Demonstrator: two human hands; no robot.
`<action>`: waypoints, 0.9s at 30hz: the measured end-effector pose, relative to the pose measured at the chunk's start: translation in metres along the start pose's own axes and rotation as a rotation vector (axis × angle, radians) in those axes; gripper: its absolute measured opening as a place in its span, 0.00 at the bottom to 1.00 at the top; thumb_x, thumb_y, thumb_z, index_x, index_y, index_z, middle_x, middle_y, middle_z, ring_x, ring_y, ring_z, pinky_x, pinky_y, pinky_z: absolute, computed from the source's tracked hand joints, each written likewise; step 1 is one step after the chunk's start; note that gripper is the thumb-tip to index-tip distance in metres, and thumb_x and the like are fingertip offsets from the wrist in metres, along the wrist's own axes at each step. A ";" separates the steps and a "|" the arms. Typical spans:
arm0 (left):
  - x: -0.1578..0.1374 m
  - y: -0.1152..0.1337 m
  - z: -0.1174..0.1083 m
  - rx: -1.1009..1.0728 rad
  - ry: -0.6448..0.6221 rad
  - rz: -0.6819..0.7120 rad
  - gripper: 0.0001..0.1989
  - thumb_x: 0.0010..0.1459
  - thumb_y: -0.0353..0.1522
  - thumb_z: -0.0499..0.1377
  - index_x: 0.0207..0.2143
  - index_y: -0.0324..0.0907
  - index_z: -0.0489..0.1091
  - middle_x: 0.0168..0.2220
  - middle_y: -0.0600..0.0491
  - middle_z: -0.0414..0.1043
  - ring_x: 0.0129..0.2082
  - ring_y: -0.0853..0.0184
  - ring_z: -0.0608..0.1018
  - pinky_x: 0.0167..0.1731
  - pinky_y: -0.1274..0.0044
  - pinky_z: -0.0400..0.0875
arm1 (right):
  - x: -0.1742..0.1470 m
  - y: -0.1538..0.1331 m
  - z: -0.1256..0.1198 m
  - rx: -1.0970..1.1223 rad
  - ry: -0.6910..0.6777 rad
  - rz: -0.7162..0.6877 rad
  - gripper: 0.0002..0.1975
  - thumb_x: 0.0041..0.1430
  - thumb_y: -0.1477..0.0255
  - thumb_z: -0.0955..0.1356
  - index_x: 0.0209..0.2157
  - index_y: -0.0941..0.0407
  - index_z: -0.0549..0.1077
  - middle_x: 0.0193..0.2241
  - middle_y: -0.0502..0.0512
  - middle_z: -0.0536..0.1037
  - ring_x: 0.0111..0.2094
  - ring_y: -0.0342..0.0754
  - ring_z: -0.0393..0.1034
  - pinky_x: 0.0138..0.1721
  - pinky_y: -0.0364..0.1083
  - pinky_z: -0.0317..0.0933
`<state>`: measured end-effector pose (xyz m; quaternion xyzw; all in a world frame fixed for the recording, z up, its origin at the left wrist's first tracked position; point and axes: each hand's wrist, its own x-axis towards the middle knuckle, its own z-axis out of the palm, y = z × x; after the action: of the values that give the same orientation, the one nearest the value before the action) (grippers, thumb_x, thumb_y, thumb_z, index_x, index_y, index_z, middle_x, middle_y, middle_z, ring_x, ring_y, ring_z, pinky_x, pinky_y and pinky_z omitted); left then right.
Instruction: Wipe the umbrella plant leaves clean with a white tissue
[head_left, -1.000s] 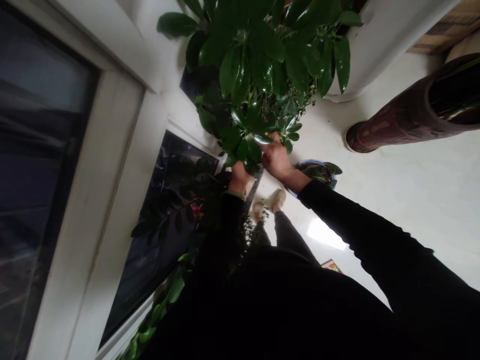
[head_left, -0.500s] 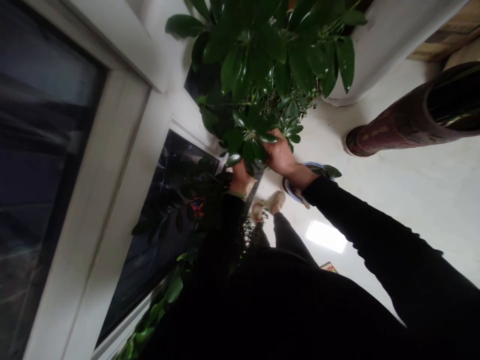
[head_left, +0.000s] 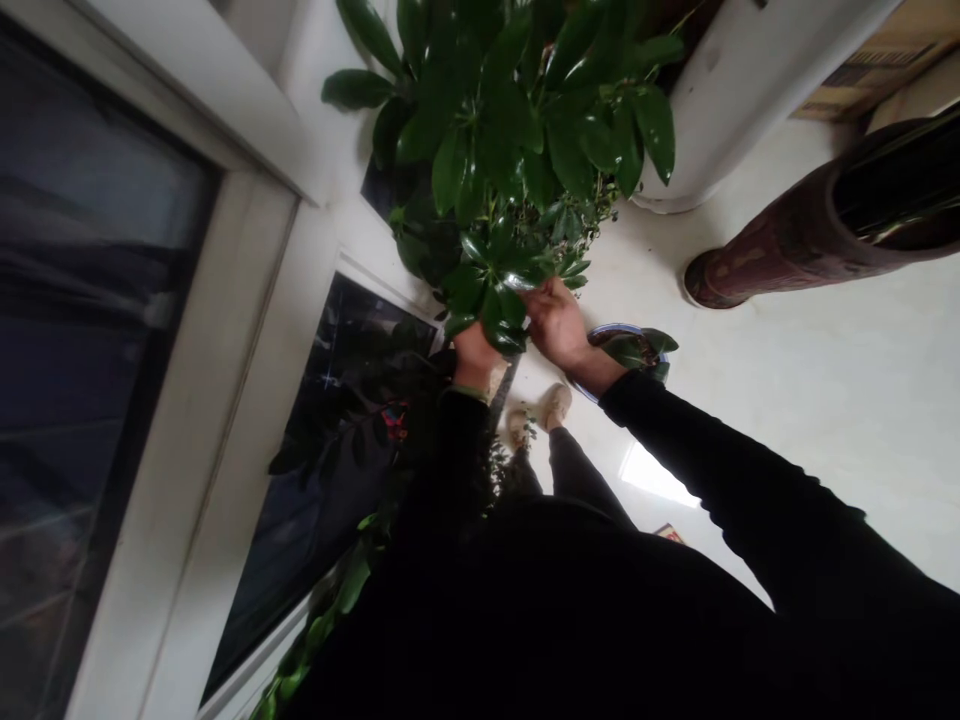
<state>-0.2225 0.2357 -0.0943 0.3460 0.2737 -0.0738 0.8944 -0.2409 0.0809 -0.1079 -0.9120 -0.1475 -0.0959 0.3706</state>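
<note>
A bushy potted plant with glossy dark green leaves [head_left: 517, 120] fills the top middle. My right hand [head_left: 556, 325] is closed at the right side of a low leaf cluster [head_left: 487, 275], its thumb and fingertips pinching the edge of a shiny leaf [head_left: 516, 283]. From below, my left hand [head_left: 476, 352] reaches under the same cluster. Leaves cover its fingers, so their grip does not show.
A white-framed window or door [head_left: 247, 260] runs along the left, with trailing plants [head_left: 352, 580] beside it. On the floor at right stand a blue-rimmed pot [head_left: 619, 328] and a tall dark red vase [head_left: 780, 235]. A white curved column [head_left: 720, 100] rises behind.
My right hand has shifted slightly down, and more of its fingers show at the leaf edge. The leaf cluster has tilted, and the view has moved a little.
</note>
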 end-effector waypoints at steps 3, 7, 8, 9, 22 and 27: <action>-0.004 0.005 -0.003 -0.011 -0.059 -0.014 0.28 0.77 0.48 0.43 0.51 0.48 0.80 0.56 0.47 0.85 0.70 0.56 0.75 0.73 0.56 0.65 | -0.028 0.001 -0.003 0.052 0.005 0.047 0.21 0.70 0.77 0.60 0.46 0.55 0.86 0.46 0.61 0.87 0.50 0.58 0.73 0.58 0.58 0.69; -0.015 0.009 -0.014 0.003 -0.054 -0.040 0.32 0.77 0.53 0.39 0.50 0.53 0.81 0.54 0.51 0.86 0.69 0.58 0.75 0.68 0.57 0.69 | -0.093 0.005 -0.014 0.122 0.022 0.150 0.20 0.59 0.82 0.65 0.42 0.52 0.86 0.42 0.56 0.88 0.47 0.58 0.75 0.54 0.58 0.72; -0.018 0.007 -0.019 0.011 -0.027 -0.049 0.33 0.77 0.54 0.39 0.49 0.54 0.81 0.53 0.51 0.86 0.68 0.59 0.75 0.67 0.58 0.70 | -0.110 0.006 -0.016 0.237 0.053 0.286 0.18 0.56 0.81 0.67 0.40 0.51 0.86 0.41 0.55 0.88 0.47 0.58 0.75 0.56 0.59 0.71; -0.019 0.004 -0.024 0.018 0.006 -0.058 0.33 0.77 0.54 0.38 0.47 0.53 0.81 0.53 0.51 0.86 0.67 0.59 0.76 0.66 0.59 0.70 | -0.127 0.007 -0.017 0.389 0.104 0.485 0.15 0.54 0.80 0.70 0.38 0.50 0.86 0.40 0.55 0.87 0.49 0.58 0.75 0.59 0.59 0.70; -0.021 -0.062 -0.040 0.139 0.200 -0.128 0.22 0.76 0.41 0.45 0.45 0.42 0.77 0.58 0.44 0.81 0.63 0.65 0.81 0.67 0.70 0.72 | -0.194 0.014 -0.043 1.456 0.398 1.474 0.03 0.56 0.74 0.74 0.34 0.54 0.79 0.33 0.54 0.85 0.34 0.48 0.81 0.34 0.46 0.82; -0.030 -0.081 -0.042 0.120 0.309 -0.112 0.24 0.76 0.45 0.46 0.48 0.41 0.77 0.61 0.41 0.80 0.65 0.62 0.79 0.67 0.69 0.73 | -0.187 0.028 -0.061 1.560 0.362 1.465 0.06 0.55 0.76 0.75 0.36 0.55 0.79 0.35 0.54 0.84 0.33 0.47 0.81 0.34 0.45 0.82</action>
<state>-0.2922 0.2013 -0.1502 0.3901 0.4221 -0.0854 0.8139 -0.4112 -0.0180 -0.1362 -0.2640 0.4692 0.1356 0.8317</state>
